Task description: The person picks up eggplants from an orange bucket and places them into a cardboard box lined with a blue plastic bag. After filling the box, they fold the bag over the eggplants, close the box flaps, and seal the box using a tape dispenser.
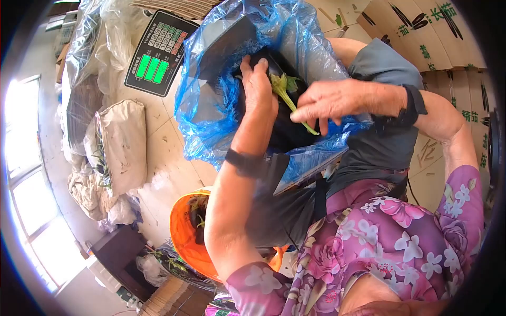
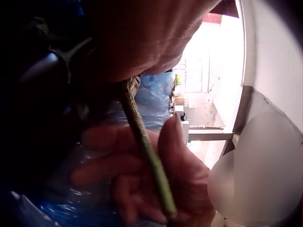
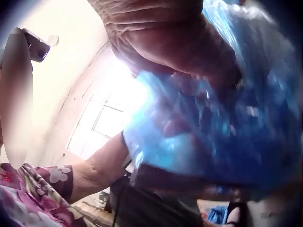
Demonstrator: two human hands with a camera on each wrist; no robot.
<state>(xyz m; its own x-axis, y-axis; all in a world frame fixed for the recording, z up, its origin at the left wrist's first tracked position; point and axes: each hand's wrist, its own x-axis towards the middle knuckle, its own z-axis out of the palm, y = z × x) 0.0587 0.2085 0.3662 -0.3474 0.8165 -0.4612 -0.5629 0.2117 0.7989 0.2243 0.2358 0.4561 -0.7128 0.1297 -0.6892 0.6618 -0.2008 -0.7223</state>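
One eggplant (image 1: 283, 90): left hand (image 1: 258, 89), right hand (image 1: 337, 100)

A black weighing scale (image 1: 158, 52) lies on the pale floor (image 1: 163, 137), its green display (image 1: 152, 68) lit below a keypad (image 1: 167, 37). Clear plastic sheeting (image 1: 89, 47) is heaped just beside it. Near the scale, a full white sack (image 1: 124, 145) lies on the floor, with crumpled cloth (image 1: 87, 192) bunched against its lower end. An orange basket (image 1: 184, 237) holding green scraps stands lower in the head view, and a dark box (image 1: 118, 253) sits near it by the bright window (image 1: 26, 174). Cardboard cartons (image 1: 421, 31) printed with green characters are stacked at the upper right.
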